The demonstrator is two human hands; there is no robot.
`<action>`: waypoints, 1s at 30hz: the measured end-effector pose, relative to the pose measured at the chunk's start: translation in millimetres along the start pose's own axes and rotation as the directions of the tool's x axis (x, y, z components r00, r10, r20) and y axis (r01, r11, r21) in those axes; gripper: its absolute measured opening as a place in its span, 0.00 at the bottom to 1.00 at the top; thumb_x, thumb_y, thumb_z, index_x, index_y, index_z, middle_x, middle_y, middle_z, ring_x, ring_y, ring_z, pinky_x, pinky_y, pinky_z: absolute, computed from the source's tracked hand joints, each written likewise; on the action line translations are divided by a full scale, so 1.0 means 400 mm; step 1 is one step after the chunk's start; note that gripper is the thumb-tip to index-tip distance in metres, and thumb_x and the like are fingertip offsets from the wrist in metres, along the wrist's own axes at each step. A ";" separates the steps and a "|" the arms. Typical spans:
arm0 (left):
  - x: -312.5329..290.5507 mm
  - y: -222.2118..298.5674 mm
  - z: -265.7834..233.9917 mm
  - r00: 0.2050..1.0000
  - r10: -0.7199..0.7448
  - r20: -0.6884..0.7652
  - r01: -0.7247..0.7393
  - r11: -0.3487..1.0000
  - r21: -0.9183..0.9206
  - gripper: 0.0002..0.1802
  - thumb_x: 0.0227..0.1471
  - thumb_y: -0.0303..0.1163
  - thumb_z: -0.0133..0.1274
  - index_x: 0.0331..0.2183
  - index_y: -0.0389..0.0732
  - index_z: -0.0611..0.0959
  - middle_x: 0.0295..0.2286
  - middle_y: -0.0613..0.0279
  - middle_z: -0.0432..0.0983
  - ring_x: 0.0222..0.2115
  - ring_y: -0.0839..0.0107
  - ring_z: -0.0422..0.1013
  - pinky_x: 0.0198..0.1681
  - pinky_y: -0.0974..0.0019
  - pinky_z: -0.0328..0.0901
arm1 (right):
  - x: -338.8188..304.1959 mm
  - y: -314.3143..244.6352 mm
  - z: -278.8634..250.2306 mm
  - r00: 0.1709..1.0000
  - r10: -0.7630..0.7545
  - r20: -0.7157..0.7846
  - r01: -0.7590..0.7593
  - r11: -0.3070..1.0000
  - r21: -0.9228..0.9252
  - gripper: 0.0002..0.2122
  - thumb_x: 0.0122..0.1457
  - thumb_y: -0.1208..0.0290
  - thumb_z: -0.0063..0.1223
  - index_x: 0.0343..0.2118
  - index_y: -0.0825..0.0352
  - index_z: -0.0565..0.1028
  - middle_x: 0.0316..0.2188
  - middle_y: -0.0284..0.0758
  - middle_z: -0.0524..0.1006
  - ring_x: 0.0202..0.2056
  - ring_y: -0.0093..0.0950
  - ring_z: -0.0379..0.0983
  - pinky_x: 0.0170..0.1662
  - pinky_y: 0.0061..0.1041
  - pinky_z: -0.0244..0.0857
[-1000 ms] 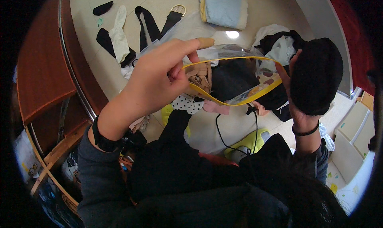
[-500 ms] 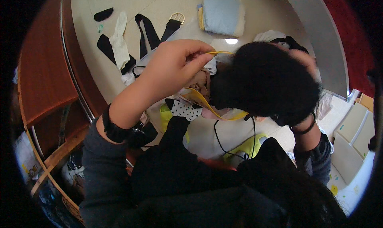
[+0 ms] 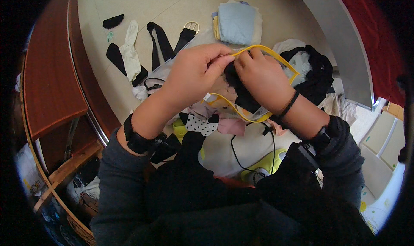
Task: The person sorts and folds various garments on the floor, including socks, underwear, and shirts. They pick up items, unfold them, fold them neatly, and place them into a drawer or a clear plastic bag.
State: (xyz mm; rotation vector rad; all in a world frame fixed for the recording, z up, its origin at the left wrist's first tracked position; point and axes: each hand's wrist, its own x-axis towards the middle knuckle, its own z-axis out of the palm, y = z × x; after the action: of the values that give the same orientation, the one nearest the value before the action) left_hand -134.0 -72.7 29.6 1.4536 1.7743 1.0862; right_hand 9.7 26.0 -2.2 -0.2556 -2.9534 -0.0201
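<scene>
A clear plastic bag with a yellow zip edge (image 3: pixel 235 109) lies with its mouth spread in front of me. My left hand (image 3: pixel 200 67) is closed, pinching the yellow edge between thumb and fingers. Over the bag's mouth, my right hand (image 3: pixel 265 76) has its fingers curled down against a bunched black cloth (image 3: pixel 241 91) inside. Its fingertips are partly hidden. Pinkish-tan fabric (image 3: pixel 222 91) shows through the bag beside the cloth. Just outside the near edge lie a white cloth with black dots (image 3: pixel 199 123) and a pink cloth (image 3: pixel 231 125).
A folded light-blue towel (image 3: pixel 236 23), black belt (image 3: pixel 161 45), white sock (image 3: pixel 130 52) and small black pad (image 3: pixel 113 21) lie on the floor beyond. Black and white garments (image 3: pixel 317 69) are heaped right. Brown wooden furniture (image 3: pixel 54 73) stands left; a grey panel (image 3: pixel 340 35) stands right.
My right hand has moved left to the bag's mouth. The large black bundle that covered it is now bunched inside the bag. My left hand keeps its pinch on the yellow edge.
</scene>
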 end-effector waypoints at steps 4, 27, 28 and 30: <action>-0.006 0.002 -0.011 0.997 -0.073 0.002 0.073 0.997 -0.019 0.08 0.49 0.27 0.49 0.33 0.35 0.77 0.18 0.65 0.68 0.18 0.79 0.62 0.22 0.76 0.58 | 0.004 0.011 -0.025 0.996 0.054 0.070 -0.054 0.999 0.005 0.06 0.42 0.72 0.48 0.24 0.66 0.74 0.27 0.34 0.70 0.32 0.29 0.68 0.30 0.25 0.67; -0.053 -0.027 -0.007 0.997 0.036 -0.062 -0.039 0.998 -0.050 0.15 0.49 0.23 0.48 0.41 0.37 0.68 0.21 0.66 0.67 0.21 0.83 0.65 0.24 0.80 0.60 | 0.117 -0.065 0.106 0.900 -0.282 0.333 0.124 0.897 0.424 0.15 0.44 0.63 0.54 0.37 0.59 0.76 0.38 0.35 0.75 0.42 0.31 0.70 0.45 0.29 0.63; -0.051 -0.024 -0.004 0.996 0.061 -0.058 -0.063 0.998 -0.023 0.15 0.49 0.23 0.49 0.41 0.37 0.68 0.21 0.66 0.68 0.21 0.82 0.65 0.24 0.79 0.60 | 0.112 -0.054 0.110 0.898 -0.277 0.343 0.108 0.893 0.438 0.16 0.43 0.63 0.55 0.37 0.59 0.76 0.38 0.36 0.75 0.42 0.31 0.70 0.44 0.29 0.63; -0.046 -0.018 0.007 0.989 0.128 -0.073 -0.126 0.992 0.029 0.16 0.48 0.24 0.49 0.41 0.38 0.68 0.21 0.64 0.68 0.22 0.81 0.66 0.25 0.79 0.61 | 0.108 -0.034 0.110 0.857 -0.292 0.425 0.072 0.883 0.463 0.17 0.42 0.64 0.55 0.37 0.60 0.75 0.37 0.37 0.75 0.42 0.32 0.70 0.44 0.29 0.63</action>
State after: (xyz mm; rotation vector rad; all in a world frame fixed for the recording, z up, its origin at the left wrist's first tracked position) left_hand -131.0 -90.5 21.3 1.5779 1.7715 1.2010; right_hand -42.2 21.2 -37.9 0.1171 -3.3425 0.7844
